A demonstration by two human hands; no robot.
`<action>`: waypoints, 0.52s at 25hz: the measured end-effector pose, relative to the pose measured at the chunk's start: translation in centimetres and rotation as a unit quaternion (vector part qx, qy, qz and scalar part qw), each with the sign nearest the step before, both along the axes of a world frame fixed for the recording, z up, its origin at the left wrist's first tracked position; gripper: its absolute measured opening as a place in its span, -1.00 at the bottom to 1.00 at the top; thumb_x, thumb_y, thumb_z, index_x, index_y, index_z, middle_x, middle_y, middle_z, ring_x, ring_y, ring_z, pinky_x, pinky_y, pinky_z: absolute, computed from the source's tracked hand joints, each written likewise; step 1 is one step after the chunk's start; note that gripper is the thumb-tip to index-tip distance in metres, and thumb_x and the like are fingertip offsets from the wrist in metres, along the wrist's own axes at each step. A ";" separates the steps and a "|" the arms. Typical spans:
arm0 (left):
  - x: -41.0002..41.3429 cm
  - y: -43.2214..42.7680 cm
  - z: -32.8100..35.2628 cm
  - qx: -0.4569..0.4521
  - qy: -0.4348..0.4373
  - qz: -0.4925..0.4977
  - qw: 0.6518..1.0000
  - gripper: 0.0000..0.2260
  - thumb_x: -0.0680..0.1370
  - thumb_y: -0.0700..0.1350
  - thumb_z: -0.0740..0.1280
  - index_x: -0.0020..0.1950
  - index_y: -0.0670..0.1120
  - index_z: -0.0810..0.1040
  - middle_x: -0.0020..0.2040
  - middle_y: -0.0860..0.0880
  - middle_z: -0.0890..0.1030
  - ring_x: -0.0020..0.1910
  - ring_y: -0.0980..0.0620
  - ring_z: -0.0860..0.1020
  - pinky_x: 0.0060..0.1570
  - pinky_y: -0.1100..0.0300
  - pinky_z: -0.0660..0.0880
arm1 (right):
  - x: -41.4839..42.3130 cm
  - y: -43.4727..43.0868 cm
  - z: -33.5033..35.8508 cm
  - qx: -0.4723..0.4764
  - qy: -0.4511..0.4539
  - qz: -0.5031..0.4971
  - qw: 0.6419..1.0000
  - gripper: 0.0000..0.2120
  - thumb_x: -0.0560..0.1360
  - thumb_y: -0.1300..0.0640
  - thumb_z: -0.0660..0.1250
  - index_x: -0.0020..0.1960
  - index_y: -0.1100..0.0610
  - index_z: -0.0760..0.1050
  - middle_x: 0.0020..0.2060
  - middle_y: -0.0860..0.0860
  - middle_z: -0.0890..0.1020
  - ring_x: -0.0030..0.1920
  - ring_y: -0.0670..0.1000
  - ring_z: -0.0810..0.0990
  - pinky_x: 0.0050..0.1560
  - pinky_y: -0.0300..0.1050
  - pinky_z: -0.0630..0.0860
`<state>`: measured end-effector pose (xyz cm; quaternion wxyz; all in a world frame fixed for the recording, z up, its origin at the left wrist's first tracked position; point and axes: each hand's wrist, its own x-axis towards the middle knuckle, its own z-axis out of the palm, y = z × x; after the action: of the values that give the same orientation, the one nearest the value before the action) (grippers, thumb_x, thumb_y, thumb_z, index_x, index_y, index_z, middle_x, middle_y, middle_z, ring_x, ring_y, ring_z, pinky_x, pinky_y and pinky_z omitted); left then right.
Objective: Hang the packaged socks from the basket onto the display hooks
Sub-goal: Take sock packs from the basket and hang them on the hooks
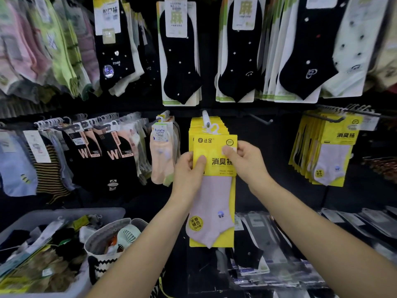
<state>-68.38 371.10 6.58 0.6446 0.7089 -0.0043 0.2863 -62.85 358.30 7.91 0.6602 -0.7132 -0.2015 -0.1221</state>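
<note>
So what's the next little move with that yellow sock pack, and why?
Probably ease the yellow pack back so its white loop slides along the hook toward the matching stack behind. The left hand and right hand pinch its upper edges, and the loop sits at the hook's tip; whether it is threaded yet is unclear.

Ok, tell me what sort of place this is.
Likely a shop's sock wall: packaged socks hang in rows on hooks, a yellow pack is held at one, and a bin holds loose stock.
</note>
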 end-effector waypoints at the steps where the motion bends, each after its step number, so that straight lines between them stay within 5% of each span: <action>1: 0.1 -0.1 0.2 0.003 0.003 -0.004 1.000 -0.88 0.59 -0.21 0.23 -0.09 -0.05 0.51 -0.11 -0.05 0.64 -0.11 0.01 0.61 0.01 -0.01 0.54 | 0.3 -0.1 0.6 0.007 0.012 -0.010 1.000 -0.92 0.52 0.15 0.32 -0.09 0.16 0.56 -0.21 0.04 0.68 -0.21 -0.03 0.65 -0.20 -0.15 0.59; 7: 0.9 1.1 -0.4 -0.009 0.030 0.008 0.999 -0.93 0.58 -0.22 0.23 -0.03 -0.14 0.50 -0.07 -0.16 0.65 -0.11 -0.01 0.60 -0.03 0.00 0.54 | 0.8 0.8 1.7 -0.047 0.023 0.000 0.999 -0.92 0.51 0.13 0.34 -0.13 0.11 0.56 -0.17 0.11 0.69 -0.10 0.13 0.67 -0.04 0.09 0.60; 10: 0.9 1.8 -1.5 -0.006 0.029 0.017 0.999 -0.91 0.57 -0.21 0.25 -0.08 -0.04 0.50 -0.14 0.01 0.63 -0.20 0.20 0.59 -0.19 0.34 0.52 | 1.2 1.1 1.0 -0.075 0.024 -0.004 0.997 -0.89 0.51 0.08 0.34 -0.14 0.10 0.56 -0.14 0.16 0.68 -0.07 0.18 0.65 0.00 0.18 0.58; 13: 1.5 2.4 -2.0 0.020 0.029 0.078 0.996 -0.88 0.53 -0.19 0.32 -0.02 0.00 0.44 -0.08 0.10 0.54 -0.18 0.24 0.51 -0.29 0.52 0.41 | 1.8 0.7 0.3 -0.102 0.016 -0.045 0.994 -0.77 0.44 -0.05 0.39 -0.16 0.11 0.53 -0.21 0.09 0.67 -0.16 0.11 0.64 -0.14 0.07 0.58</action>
<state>-66.86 373.45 4.57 0.6058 0.7279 0.0639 0.3147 -61.03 359.03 8.18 0.5806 -0.7873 -0.1699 -0.1191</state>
